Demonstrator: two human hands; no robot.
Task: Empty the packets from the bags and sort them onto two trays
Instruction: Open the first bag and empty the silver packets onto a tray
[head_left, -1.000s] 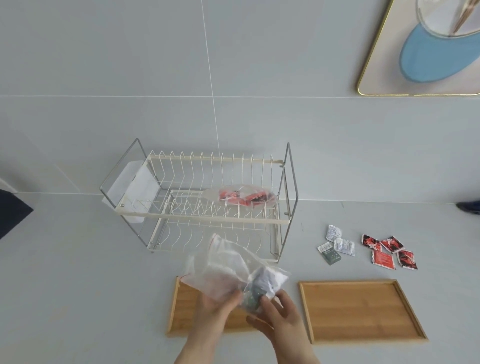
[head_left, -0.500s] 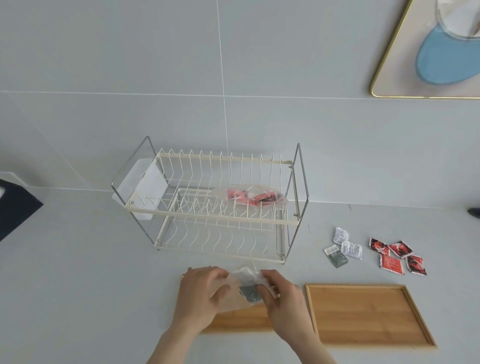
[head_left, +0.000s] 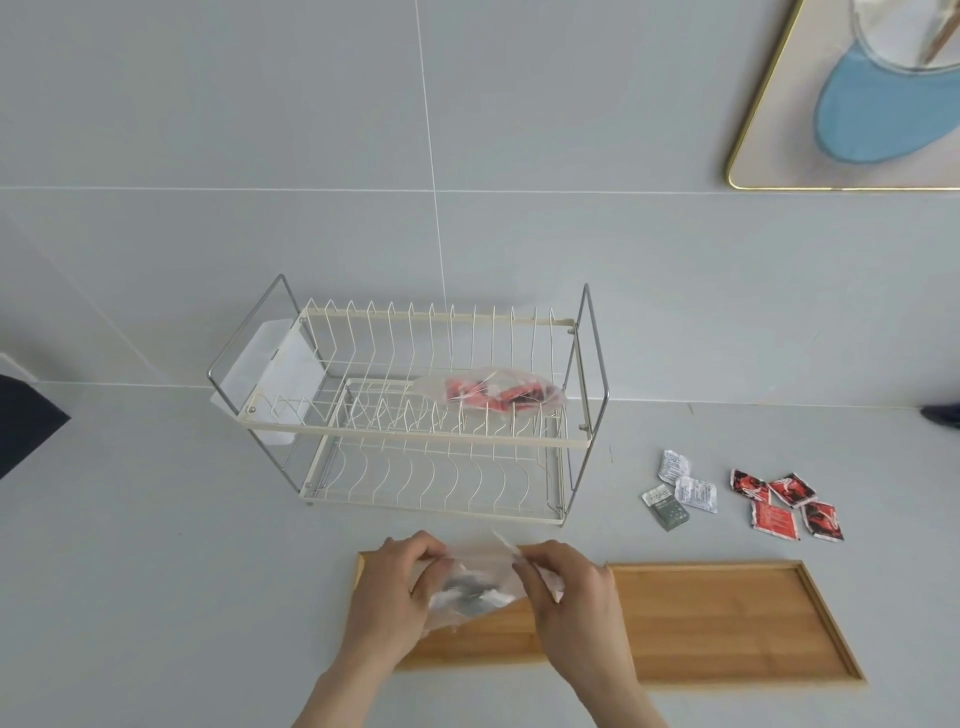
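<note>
My left hand and my right hand both grip a clear plastic bag with grey and white packets inside, held low over the left wooden tray. Each hand pinches the bag's top edge. The right wooden tray lies beside it, bare. A second clear bag with red packets rests on the upper tier of the dish rack. Loose white and grey packets and several red packets lie on the counter behind the right tray.
The wire dish rack stands against the tiled wall, with a white cup holder on its left end. A gold-rimmed board leans at the upper right. A dark object sits at the left edge.
The bag has come down from chest height to just above the left tray. Both hands shifted from holding its bottom to pinching its top edge.
</note>
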